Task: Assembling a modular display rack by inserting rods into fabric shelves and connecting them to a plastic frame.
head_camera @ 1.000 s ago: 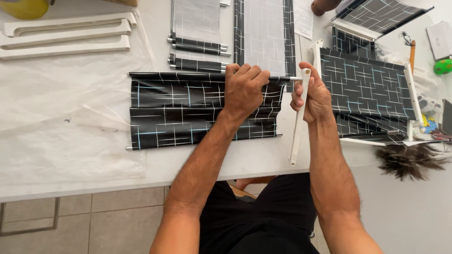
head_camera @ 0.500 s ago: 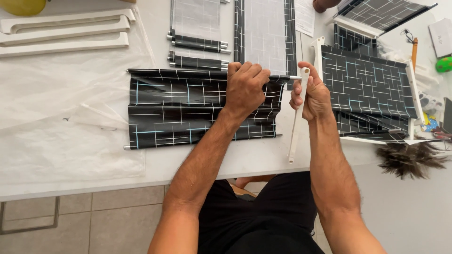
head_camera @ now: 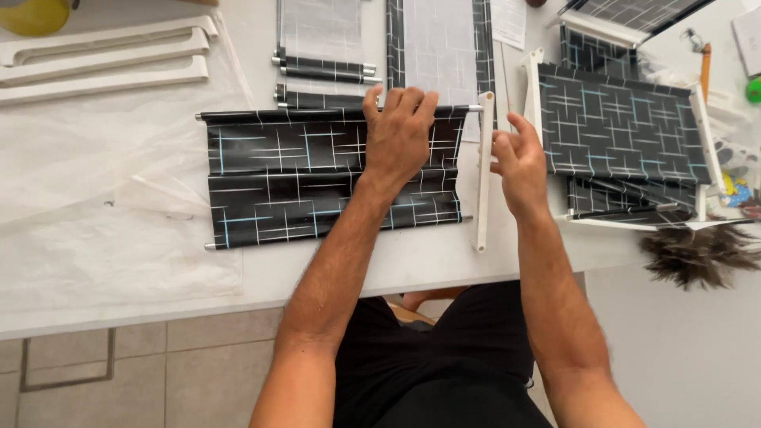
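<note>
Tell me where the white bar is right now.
In the head view the white bar stands on the table right of centre, along the right end of the black sheet, between the left hand and right hand.

Far left: yellow round object at table edge, white slotted frame pieces stacked beside it. Clear plastic sheet spread over left tabletop. Far centre: rolled patterned panels and paper sheet. Right: assembled black patterned rack, feather duster near, green object at edge. Tiled floor below.
</note>
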